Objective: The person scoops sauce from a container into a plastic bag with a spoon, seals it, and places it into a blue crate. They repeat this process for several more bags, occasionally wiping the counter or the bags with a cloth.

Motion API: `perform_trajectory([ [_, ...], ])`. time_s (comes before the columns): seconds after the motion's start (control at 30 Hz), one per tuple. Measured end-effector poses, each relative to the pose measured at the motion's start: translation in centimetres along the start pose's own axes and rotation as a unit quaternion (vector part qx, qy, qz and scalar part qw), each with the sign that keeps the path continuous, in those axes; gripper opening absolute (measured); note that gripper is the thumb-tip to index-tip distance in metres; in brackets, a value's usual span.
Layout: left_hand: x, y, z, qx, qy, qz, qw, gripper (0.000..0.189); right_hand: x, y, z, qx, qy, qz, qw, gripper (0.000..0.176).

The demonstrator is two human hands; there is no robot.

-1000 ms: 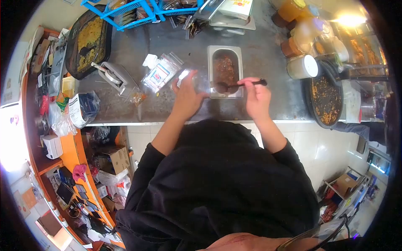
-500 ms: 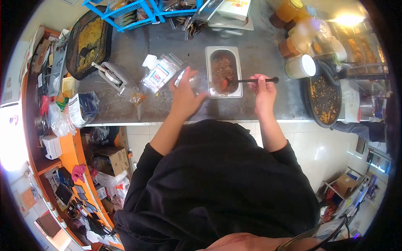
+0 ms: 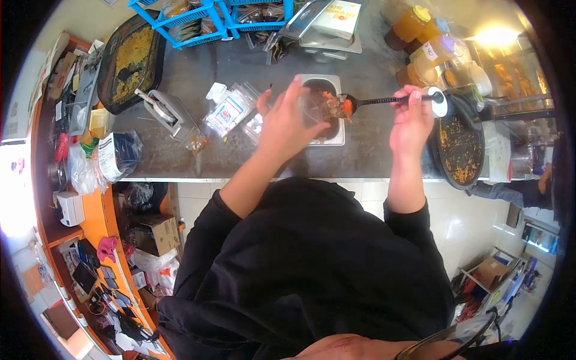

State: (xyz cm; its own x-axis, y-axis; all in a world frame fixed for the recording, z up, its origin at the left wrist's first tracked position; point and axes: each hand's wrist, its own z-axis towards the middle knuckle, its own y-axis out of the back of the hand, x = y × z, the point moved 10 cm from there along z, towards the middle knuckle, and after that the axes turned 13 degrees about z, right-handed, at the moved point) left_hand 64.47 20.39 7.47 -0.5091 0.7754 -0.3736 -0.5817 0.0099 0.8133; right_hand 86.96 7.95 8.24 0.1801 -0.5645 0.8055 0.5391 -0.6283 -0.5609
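A metal tray [image 3: 338, 139] with dark reddish food stands on the grey counter. Over its left part, my left hand [image 3: 287, 124] holds a small clear plastic cup [image 3: 312, 107] between thumb and fingers. My right hand [image 3: 412, 123] grips the handle of a black spoon [image 3: 381, 101] to the right of the tray. The spoon's bowl, loaded with dark food and a red piece, is raised above the tray at the cup's right side. Left of my left hand lies a pack of small plastic bags [image 3: 227, 114].
Blue baskets [image 3: 192, 23] with packets stand at the back left, beside a black tray of yellow food [image 3: 132, 60]. Several jars [image 3: 414, 24] and a round black pan [image 3: 461, 144] are at the right. A person's arm shows at the far right.
My left hand has moved right, bringing the clear cup over the tray. My right hand has lifted the spoon with food out of the tray and moved up and right.
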Motion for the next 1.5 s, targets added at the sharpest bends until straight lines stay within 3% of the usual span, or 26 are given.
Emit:
perform_trajectory([
  [0.17, -1.9, 0.0, 0.4, -0.015, -0.035, 0.003, 0.999, 0.107, 3.1, -6.5, -0.6, 0.123, 0.086, -0.143, 0.978, 0.017],
  [0.27, -1.9, -0.3, 0.4, 0.0, -0.004, -0.016, 1.0, 0.109, 4.1, -9.8, -2.6, 0.182, 0.159, -0.203, 0.949, 0.011],
  [0.4, -1.6, 0.1, 0.0, -0.059, 0.005, -0.072, 0.996, 0.109, 5.2, -13.3, -7.3, 0.295, 0.337, -0.273, 0.851, 0.008],
  [0.53, -0.8, 0.0, 0.0, -0.071, 0.029, -0.126, 0.989, 0.106, 5.2, -14.1, -9.4, 0.335, 0.383, -0.277, 0.815, 0.019],
  [0.73, -0.1, -0.7, -0.3, -0.062, 0.057, -0.142, 0.986, 0.108, 6.0, -13.5, -10.1, 0.347, 0.397, -0.218, 0.821, 0.013],
  [0.87, -0.1, -0.5, -0.3, -0.048, 0.078, -0.125, 0.988, 0.113, 4.4, -9.5, -6.8, 0.206, 0.283, -0.173, 0.921, 0.014],
  [0.97, 0.0, -0.7, -0.4, -0.045, 0.078, -0.123, 0.988, 0.113, 4.1, -8.7, -7.8, 0.234, 0.327, -0.177, 0.899, 0.014],
  [1.07, 0.0, -0.9, -0.4, -0.039, 0.086, -0.129, 0.987, 0.112, 1.6, -2.9, -4.7, 0.015, 0.172, -0.052, 0.984, 0.018],
  [1.17, -0.2, -0.9, -0.3, -0.027, 0.086, -0.125, 0.988, 0.112, -2.5, 1.0, -3.1, -0.112, -0.03, 0.095, 0.989, 0.022],
  [1.2, -0.1, -0.8, -0.3, -0.029, 0.083, -0.126, 0.988, 0.112, -3.1, 2.3, -3.2, -0.16, -0.045, 0.114, 0.979, 0.022],
  [1.3, 0.5, -0.8, -0.6, -0.039, 0.088, -0.146, 0.985, 0.11, -2.8, 3.8, -3.1, -0.135, 0.012, 0.059, 0.989, 0.02],
  [1.37, 1.0, -0.6, -0.8, -0.049, 0.107, -0.18, 0.977, 0.108, -4.1, 2.4, -3.6, 0.0, -0.009, -0.108, 0.994, 0.017],
  [1.43, 1.0, 0.1, -0.7, -0.051, 0.105, -0.174, 0.978, 0.109, -4.4, -0.7, -4.9, 0.146, 0.014, -0.252, 0.956, 0.014],
  [1.5, 1.1, 0.7, -0.6, -0.054, 0.114, -0.183, 0.975, 0.109, -4.9, -4.6, -7.4, 0.294, 0.079, -0.37, 0.878, 0.013],
])
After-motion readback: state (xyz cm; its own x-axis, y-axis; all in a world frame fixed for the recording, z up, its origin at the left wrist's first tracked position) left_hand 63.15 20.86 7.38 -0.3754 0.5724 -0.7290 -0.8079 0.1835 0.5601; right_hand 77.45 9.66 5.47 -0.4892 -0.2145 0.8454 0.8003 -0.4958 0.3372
